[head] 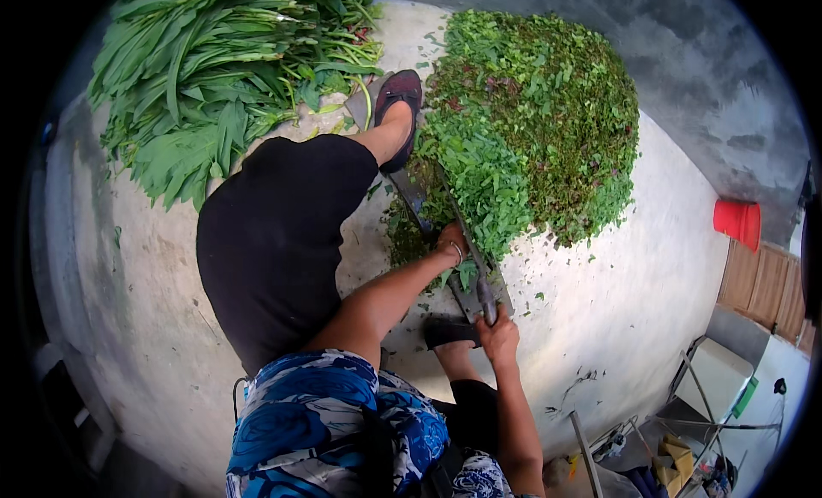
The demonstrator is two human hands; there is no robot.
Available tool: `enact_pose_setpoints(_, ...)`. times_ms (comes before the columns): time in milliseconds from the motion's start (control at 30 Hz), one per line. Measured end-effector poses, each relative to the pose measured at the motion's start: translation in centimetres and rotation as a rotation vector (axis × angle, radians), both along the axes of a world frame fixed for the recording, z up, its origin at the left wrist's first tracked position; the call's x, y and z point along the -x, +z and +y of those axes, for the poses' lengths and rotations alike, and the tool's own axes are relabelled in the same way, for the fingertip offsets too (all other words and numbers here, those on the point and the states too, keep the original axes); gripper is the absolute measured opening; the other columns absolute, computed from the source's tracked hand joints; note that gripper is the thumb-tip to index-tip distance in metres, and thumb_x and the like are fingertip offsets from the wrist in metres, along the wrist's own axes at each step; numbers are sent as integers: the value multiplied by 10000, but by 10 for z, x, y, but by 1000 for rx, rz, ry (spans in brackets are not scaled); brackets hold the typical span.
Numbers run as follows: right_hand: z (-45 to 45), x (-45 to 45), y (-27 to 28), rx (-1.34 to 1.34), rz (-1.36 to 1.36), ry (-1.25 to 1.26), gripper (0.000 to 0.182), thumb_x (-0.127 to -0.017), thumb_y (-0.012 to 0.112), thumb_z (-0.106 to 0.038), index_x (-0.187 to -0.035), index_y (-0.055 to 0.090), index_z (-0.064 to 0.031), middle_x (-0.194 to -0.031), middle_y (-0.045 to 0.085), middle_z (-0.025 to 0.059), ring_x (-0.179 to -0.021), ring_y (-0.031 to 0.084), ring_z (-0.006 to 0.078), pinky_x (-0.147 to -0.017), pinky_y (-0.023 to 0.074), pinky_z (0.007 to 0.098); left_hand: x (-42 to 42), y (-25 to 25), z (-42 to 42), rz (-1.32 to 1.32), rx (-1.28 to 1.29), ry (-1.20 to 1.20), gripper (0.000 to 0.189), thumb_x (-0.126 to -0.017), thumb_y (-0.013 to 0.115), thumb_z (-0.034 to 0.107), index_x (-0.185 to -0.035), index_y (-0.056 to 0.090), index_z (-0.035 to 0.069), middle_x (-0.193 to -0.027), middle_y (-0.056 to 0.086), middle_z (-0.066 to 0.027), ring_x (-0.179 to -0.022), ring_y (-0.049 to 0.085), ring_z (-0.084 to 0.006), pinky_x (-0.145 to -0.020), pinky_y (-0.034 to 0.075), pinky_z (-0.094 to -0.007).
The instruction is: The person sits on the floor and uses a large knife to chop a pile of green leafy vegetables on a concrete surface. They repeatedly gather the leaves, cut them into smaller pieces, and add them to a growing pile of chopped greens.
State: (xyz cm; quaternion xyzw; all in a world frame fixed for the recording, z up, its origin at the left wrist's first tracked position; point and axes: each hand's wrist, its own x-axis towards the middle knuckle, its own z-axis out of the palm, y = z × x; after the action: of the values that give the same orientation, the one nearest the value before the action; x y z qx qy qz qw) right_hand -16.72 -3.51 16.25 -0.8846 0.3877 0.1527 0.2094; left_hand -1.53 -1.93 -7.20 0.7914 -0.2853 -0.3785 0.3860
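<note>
My right hand is closed around the rounded handle of a long-bladed cutter, whose blade runs up and left beside the chopped greens. Close against the blade's left side is my left hand, wearing a bracelet; its fingers are partly hidden, and cut leaves lie around it. Beneath the blade, a dark narrow board or base slants across the floor between my shoes. A large heap of chopped green leaves spreads to the right of the blade. Whole leafy stalks lie piled at the upper left.
My shoes rest at either end of the dark base on the concrete floor. A grey wall rises behind the heap. At the right stand a red bucket and wooden panels, with metal frames and clutter at the lower right.
</note>
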Motion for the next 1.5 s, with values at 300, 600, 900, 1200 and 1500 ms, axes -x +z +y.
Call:
enact_pose_setpoints(300,5,-5,32,-217,3,-66,444,-723,643,-326,-1012,510,-15,-756,592,254,-750,576,419,-660,455,474,11,24,-1,-98,32,30,464,-757,539,210,-1167,446,14,-923,606,-211,-872,575,-367,-746,476,-403)
enact_pose_setpoints(600,-21,11,-21,0,4,-59,345,-711,665,-300,-785,512,0,-656,568,230,-674,569,413,-597,442,435,-7,78,25,61,-162,172,404,-689,658,223,-1015,529,22,-915,608,-192,-872,574,-371,-776,465,-416)
enact_pose_setpoints(900,-8,-2,0,-40,131,-33,390,-742,615,-359,-944,522,-38,-733,595,240,-733,577,422,-638,456,468,8,33,12,-111,-202,-90,400,-749,562,228,-1094,501,35,-959,594,-185,-919,557,-349,-801,455,-425)
enact_pose_setpoints(1200,7,-12,28,-223,35,-25,418,-719,632,-325,-992,517,-30,-750,598,236,-745,581,412,-648,463,457,18,-31,-6,-236,-142,-161,438,-773,511,233,-1157,447,33,-959,605,-177,-904,576,-333,-786,465,-382)
enact_pose_setpoints(1500,-16,-8,9,-187,120,-22,418,-726,638,-325,-989,506,-28,-786,591,259,-773,579,407,-664,457,456,13,22,7,-172,-158,-136,475,-782,503,199,-1170,419,-62,-971,599,-192,-907,580,-307,-779,461,-380)
